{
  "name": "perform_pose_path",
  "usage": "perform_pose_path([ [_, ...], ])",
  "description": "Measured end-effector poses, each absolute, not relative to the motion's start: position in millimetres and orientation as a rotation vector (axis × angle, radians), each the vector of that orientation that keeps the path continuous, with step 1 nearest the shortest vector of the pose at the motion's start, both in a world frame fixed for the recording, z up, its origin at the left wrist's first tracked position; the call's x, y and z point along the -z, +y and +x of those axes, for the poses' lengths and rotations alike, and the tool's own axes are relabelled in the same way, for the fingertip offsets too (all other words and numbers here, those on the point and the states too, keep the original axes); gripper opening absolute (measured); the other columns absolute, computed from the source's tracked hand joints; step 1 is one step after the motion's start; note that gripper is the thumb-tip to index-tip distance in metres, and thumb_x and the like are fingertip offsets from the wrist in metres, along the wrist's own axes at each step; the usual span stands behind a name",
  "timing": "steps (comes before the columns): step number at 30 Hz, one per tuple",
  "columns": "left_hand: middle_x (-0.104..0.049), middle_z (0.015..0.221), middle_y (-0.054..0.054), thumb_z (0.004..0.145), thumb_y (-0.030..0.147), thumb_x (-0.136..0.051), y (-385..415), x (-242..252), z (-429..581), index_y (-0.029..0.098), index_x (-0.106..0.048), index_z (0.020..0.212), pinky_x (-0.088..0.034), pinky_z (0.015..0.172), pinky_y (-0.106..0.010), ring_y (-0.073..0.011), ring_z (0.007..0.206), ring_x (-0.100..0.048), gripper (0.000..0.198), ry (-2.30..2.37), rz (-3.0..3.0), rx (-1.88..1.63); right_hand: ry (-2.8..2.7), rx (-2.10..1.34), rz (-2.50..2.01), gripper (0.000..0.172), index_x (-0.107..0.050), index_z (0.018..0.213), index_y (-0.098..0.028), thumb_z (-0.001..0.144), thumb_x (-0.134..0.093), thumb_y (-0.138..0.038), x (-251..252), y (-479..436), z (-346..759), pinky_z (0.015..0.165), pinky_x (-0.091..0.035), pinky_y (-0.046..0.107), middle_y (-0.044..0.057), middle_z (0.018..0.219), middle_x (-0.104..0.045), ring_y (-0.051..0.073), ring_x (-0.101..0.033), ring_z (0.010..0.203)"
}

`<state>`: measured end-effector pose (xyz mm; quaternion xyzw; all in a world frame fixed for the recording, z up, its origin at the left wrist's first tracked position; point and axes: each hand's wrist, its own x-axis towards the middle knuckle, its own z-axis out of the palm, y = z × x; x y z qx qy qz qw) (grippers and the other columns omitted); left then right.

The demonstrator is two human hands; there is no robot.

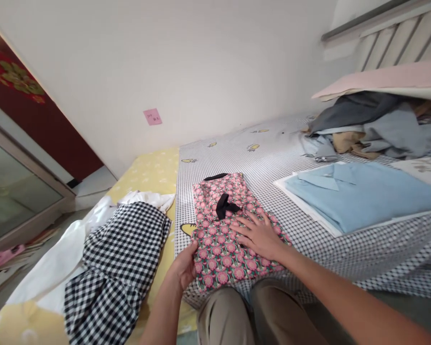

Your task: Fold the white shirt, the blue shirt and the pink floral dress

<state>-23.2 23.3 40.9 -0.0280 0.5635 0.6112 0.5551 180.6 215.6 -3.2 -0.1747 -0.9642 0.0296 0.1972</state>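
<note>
A folded pink floral garment [221, 242] lies before me on the bed, with black trim at its far edge and a black fabric bow [224, 207] on top. My left hand [187, 266] is at its near left edge, the thumb over the cloth and the other fingers curled at the side, partly hidden. Flat on the right half of the garment rests my right hand [256, 235], palm down with its fingers spread.
A black-and-white checked garment [125, 254] and white cloth [53, 261] lie to the left on a yellow sheet [154, 167]. At right are a folded light blue shirt [373, 191] and a heap of grey clothes [391, 124]. A wall [219, 62] stands behind the bed.
</note>
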Motion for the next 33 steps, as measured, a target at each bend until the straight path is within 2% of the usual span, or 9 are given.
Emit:
perform_pose_path([
  [6,-0.081,0.111,-0.014,0.100,0.053,-0.049,25,-51,-22,0.017,-0.064,0.133,-0.064,0.091,-0.044,-0.0283,0.100,-0.078,0.051,1.263,-0.042,-1.367,-2.676,-0.128,-0.531,0.045,-0.049,0.152,-0.049,0.107,-0.041,-0.051,17,224,182,0.120,-0.015,0.075,-0.003,0.158,-0.054,0.036,-0.041,0.149],
  [8,-0.082,0.110,-0.014,0.099,0.056,-0.049,29,-49,-21,0.018,-0.066,0.131,-0.064,0.091,-0.044,-0.0279,0.101,-0.078,0.052,1.310,-0.036,-1.347,-2.682,-0.132,-0.537,0.046,-0.049,0.152,-0.048,0.107,-0.041,-0.051,16,224,182,0.120,-0.017,0.074,-0.002,0.157,-0.055,0.037,-0.041,0.149],
  [14,-0.082,0.108,-0.016,0.099,0.051,-0.051,39,-40,-21,0.015,-0.069,0.124,-0.065,0.087,-0.041,-0.0269,0.092,-0.079,0.047,1.432,-0.084,-1.360,-2.656,-0.125,-0.545,0.047,-0.051,0.152,-0.044,0.106,-0.042,-0.050,17,223,180,0.120,-0.020,0.071,0.001,0.157,-0.056,0.035,-0.044,0.147],
  [26,-0.081,0.112,-0.015,0.102,0.052,-0.043,33,-45,-18,0.015,-0.064,0.133,-0.064,0.088,-0.043,-0.0271,0.095,-0.079,0.052,1.308,-0.100,-1.464,-2.636,-0.101,-0.585,0.046,-0.057,0.149,-0.040,0.106,-0.040,-0.042,14,221,180,0.120,-0.024,0.066,0.002,0.154,-0.059,0.032,-0.048,0.144],
  [29,-0.081,0.111,-0.011,0.106,0.044,-0.034,18,-46,-15,0.019,-0.058,0.141,-0.064,0.084,-0.038,-0.0218,0.085,-0.078,0.049,1.238,-0.058,-1.547,-2.643,-0.119,-0.590,0.047,-0.056,0.149,-0.038,0.106,-0.039,-0.042,15,221,180,0.120,-0.024,0.066,0.002,0.154,-0.058,0.032,-0.047,0.145],
  [31,-0.081,0.108,-0.007,0.106,0.038,-0.038,1,-42,-15,0.025,-0.051,0.147,-0.064,0.076,-0.032,-0.0163,0.072,-0.076,0.045,1.178,-0.033,-1.627,-2.638,-0.117,-0.592,0.047,-0.057,0.149,-0.038,0.106,-0.040,-0.043,15,221,180,0.120,-0.024,0.066,0.003,0.154,-0.058,0.032,-0.047,0.145],
  [33,-0.080,0.105,-0.005,0.104,0.032,-0.047,-17,-36,-14,0.029,-0.048,0.149,-0.061,0.070,-0.026,-0.0130,0.069,-0.074,0.045,1.110,-0.022,-1.709,-2.627,-0.104,-0.585,0.047,-0.057,0.148,-0.038,0.105,-0.040,-0.043,17,222,180,0.120,-0.025,0.066,0.003,0.153,-0.059,0.032,-0.048,0.144],
])
